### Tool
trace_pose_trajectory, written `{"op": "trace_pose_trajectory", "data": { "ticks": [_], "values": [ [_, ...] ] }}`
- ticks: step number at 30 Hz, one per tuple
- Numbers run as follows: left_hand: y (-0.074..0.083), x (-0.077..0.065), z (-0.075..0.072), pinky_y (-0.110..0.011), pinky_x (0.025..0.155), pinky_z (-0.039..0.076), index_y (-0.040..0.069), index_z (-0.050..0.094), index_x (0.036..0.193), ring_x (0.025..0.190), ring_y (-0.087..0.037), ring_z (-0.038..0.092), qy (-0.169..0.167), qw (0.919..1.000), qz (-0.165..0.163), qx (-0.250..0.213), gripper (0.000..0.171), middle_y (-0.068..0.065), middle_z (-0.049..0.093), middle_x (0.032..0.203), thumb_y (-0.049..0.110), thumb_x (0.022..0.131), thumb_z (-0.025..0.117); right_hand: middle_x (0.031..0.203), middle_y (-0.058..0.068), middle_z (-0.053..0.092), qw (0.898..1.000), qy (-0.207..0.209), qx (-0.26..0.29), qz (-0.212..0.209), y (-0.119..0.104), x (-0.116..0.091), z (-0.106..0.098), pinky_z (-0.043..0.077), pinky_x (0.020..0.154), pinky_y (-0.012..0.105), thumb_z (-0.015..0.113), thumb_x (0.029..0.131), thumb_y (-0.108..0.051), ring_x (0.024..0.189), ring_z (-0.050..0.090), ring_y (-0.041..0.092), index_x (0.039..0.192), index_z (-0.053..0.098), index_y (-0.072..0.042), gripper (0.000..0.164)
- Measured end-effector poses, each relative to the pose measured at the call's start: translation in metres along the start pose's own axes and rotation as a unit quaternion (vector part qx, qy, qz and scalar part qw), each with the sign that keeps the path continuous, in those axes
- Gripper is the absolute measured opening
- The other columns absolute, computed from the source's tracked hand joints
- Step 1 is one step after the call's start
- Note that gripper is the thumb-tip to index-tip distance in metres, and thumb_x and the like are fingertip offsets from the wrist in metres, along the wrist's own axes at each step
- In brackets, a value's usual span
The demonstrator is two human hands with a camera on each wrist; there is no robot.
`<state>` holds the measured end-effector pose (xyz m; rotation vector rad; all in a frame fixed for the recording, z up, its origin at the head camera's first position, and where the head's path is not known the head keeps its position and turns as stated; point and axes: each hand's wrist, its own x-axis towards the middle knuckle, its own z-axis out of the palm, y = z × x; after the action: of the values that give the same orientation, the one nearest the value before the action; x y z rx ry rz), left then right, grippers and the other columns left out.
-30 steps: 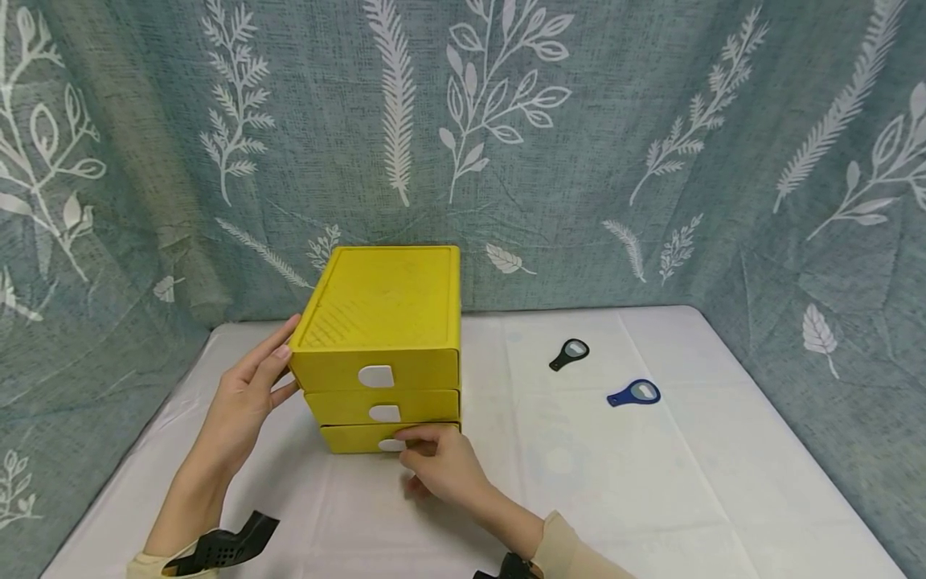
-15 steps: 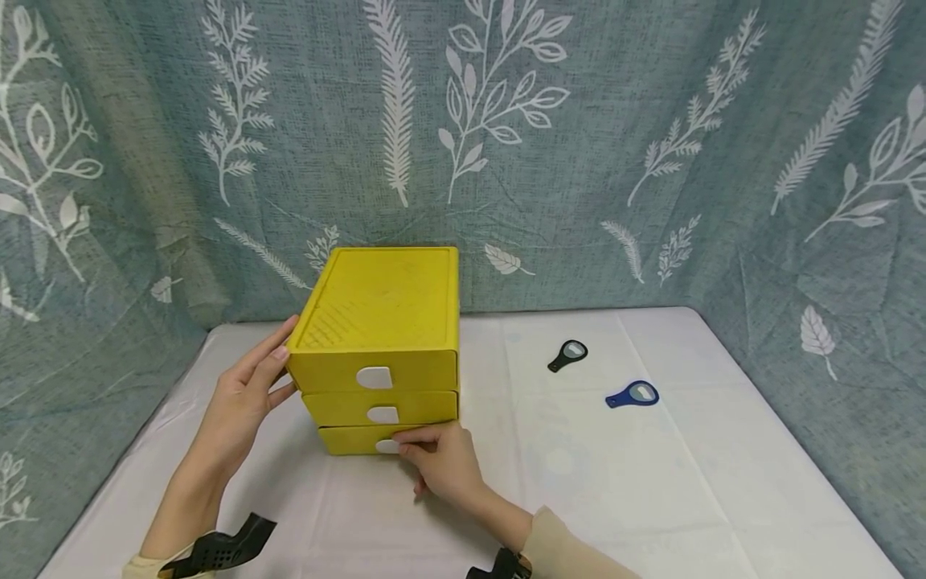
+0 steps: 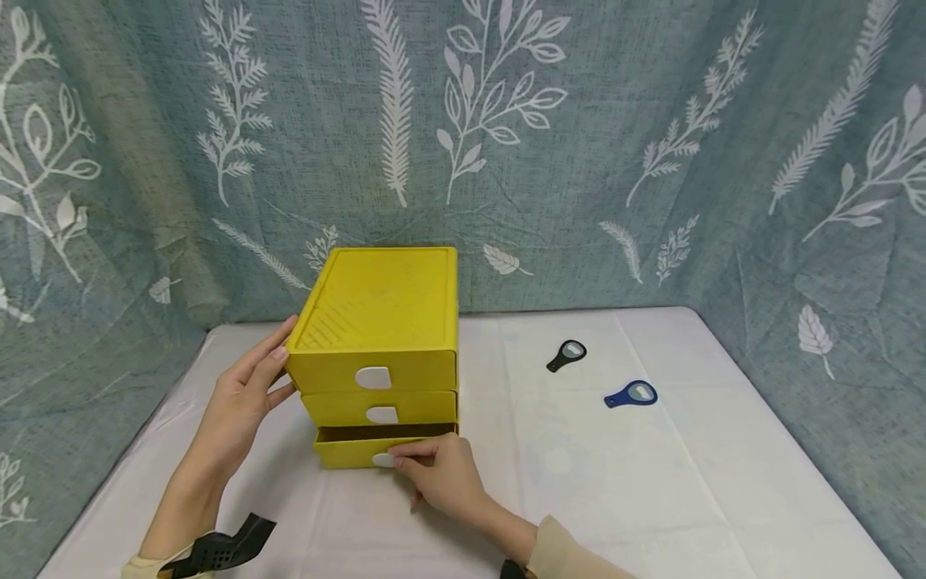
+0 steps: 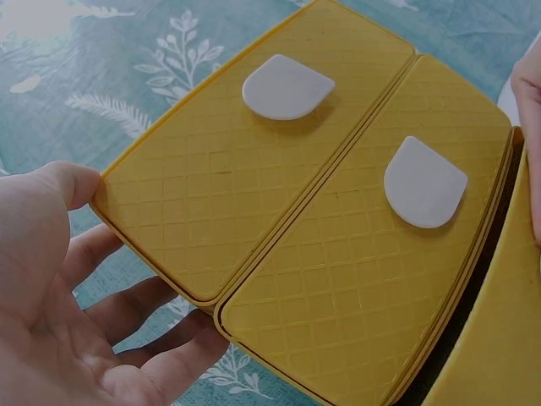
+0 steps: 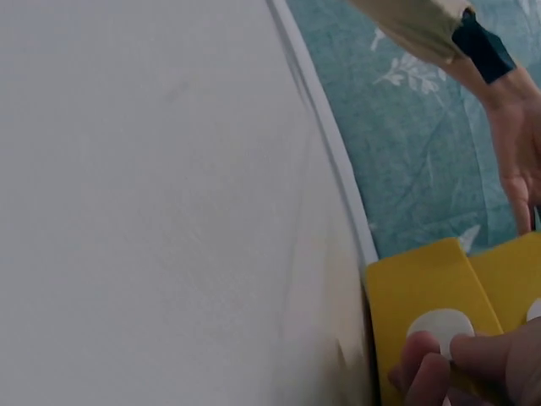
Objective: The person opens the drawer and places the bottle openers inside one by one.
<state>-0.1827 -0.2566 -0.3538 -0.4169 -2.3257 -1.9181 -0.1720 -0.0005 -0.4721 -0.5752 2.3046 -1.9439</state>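
A yellow cabinet (image 3: 383, 301) with three stacked drawers stands left of centre on the white table. In the head view the bottom drawer (image 3: 343, 456) is pulled out a little, with a dark gap above its front. My right hand (image 3: 448, 474) pinches its white handle (image 5: 441, 326) between thumb and fingers. The left hand (image 3: 242, 394) rests against the cabinet's left side near the upper front corner, fingers fairly straight. The left wrist view shows its thumb (image 4: 78, 184) touching that corner. Both upper drawers are closed, their white handles (image 4: 287, 87) showing. The drawer's inside is too dark to tell.
A black bottle opener (image 3: 567, 355) and a blue bottle opener (image 3: 633, 394) lie on the white tablecloth (image 3: 579, 490) right of the cabinet. A blue-green curtain (image 3: 521, 217) with white leaf patterns hangs behind the table and along both sides.
The bottom drawer has come out toward the person, opening a dark gap above its front. My right hand has moved slightly nearer with the handle. The left hand stays at the cabinet's side.
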Motion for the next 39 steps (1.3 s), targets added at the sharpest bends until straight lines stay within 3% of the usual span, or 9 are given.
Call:
{"op": "trace_pose_trajectory", "data": {
  "ticks": [11, 23, 39],
  "values": [
    [0.0, 0.001, 0.001, -0.016, 0.09, 0.047, 0.026, 0.029, 0.157, 0.131, -0.02, 0.042, -0.002, 1.0, -0.002, 0.0, 0.053, -0.008, 0.022, 0.161, 0.036, 0.107, 0.042, 0.084, -0.004, 0.073, 1.0, 0.003, 0.019, 0.021, -0.003, -0.018, 0.006, 0.048, 0.035, 0.028, 0.074, 0.089, -0.007, 0.035, 0.052, 0.011, 0.097, 0.081, -0.01, 0.011],
    [-0.001, 0.0, 0.0, -0.016, 0.09, 0.047, 0.027, 0.03, 0.156, 0.128, -0.014, 0.045, -0.001, 1.0, -0.003, 0.003, 0.052, -0.008, 0.023, 0.16, 0.036, 0.107, 0.042, 0.099, -0.001, 0.073, 0.998, -0.051, 0.038, 0.028, -0.009, -0.037, 0.005, 0.047, 0.037, 0.023, 0.068, 0.091, -0.001, 0.039, 0.055, 0.011, 0.108, 0.078, -0.008, 0.021],
    [-0.001, 0.0, 0.0, -0.016, 0.09, 0.047, 0.026, 0.029, 0.157, 0.128, -0.013, 0.044, -0.003, 1.0, 0.0, 0.001, 0.053, -0.008, 0.022, 0.16, 0.036, 0.107, 0.042, 0.094, 0.0, 0.073, 0.997, -0.048, 0.038, 0.043, -0.014, -0.041, 0.006, 0.044, 0.037, 0.019, 0.067, 0.089, 0.001, 0.039, 0.052, 0.008, 0.106, 0.078, -0.009, 0.023]
  ]
}}
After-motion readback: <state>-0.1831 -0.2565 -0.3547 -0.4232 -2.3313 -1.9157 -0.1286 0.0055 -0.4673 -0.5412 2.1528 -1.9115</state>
